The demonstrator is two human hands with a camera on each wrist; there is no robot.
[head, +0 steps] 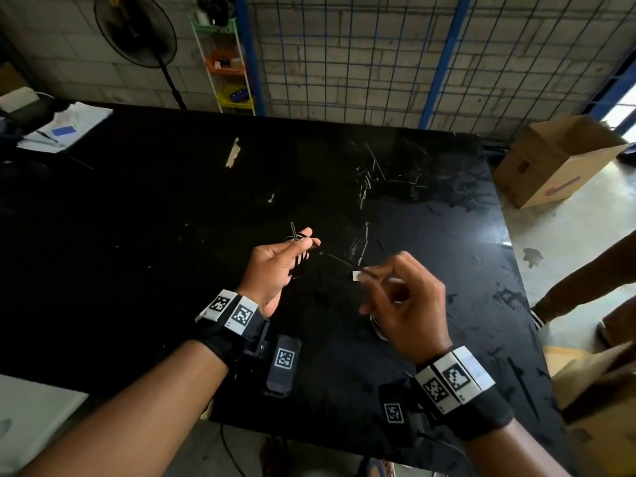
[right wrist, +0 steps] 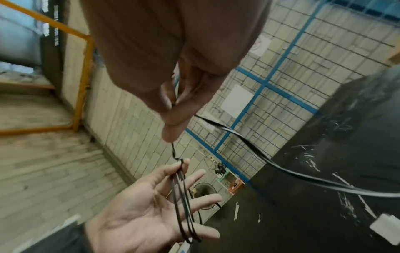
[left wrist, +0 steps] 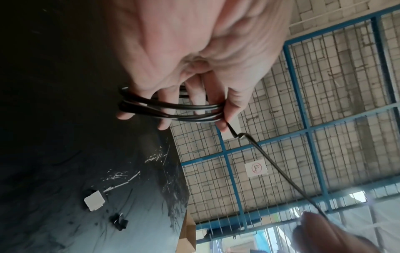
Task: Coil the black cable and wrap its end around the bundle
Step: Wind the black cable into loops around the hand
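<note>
The black cable [head: 298, 260] hangs in several loops round the fingers of my left hand [head: 310, 237], above the black table [head: 172, 218]. In the left wrist view the thumb of that left hand [left wrist: 223, 118] pinches the coil [left wrist: 173, 109] against the fingers. A kinked free strand [left wrist: 281, 171] runs taut from the coil to my right hand [left wrist: 320, 232]. My right hand [head: 366, 271] pinches that strand's end between thumb and forefinger. The right wrist view has my right hand [right wrist: 171, 118] gripping the strand [right wrist: 174, 150] above the coil [right wrist: 184, 205] in my left hand's [right wrist: 181, 167] spread fingers.
A small white square [left wrist: 94, 201] and a small tied black bundle [left wrist: 119, 222] lie on the table. A thicker black cable [right wrist: 281, 167] runs off to the right. Papers [head: 62, 129] sit far left. A cardboard box [head: 550, 160] and another person's leg [head: 585, 280] are beside the table's right edge.
</note>
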